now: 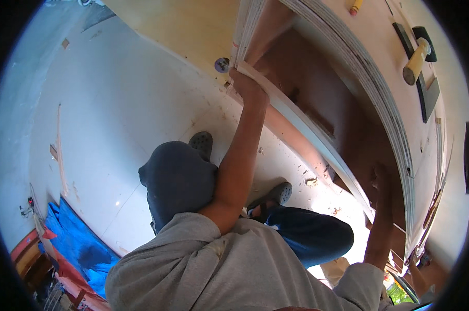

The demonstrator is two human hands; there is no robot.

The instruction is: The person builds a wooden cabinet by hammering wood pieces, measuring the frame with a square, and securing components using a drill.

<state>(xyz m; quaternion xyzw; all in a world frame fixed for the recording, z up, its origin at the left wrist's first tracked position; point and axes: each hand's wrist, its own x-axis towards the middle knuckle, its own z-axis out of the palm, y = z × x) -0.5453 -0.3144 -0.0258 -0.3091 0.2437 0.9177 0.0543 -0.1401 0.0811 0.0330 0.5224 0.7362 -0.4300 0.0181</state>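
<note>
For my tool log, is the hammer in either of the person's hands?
No, the hammer lies on the cabinet, apart from the left hand and the right hand.

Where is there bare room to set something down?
Pale floor between the blue tarp and the yellowish board looks mostly bare; so does the board, left of the purple disc. Crowded: the cabinet's panel, where a hammer lies over a dark angled tool, and the floor beside the right shoe, scattered with wood chips.
</note>
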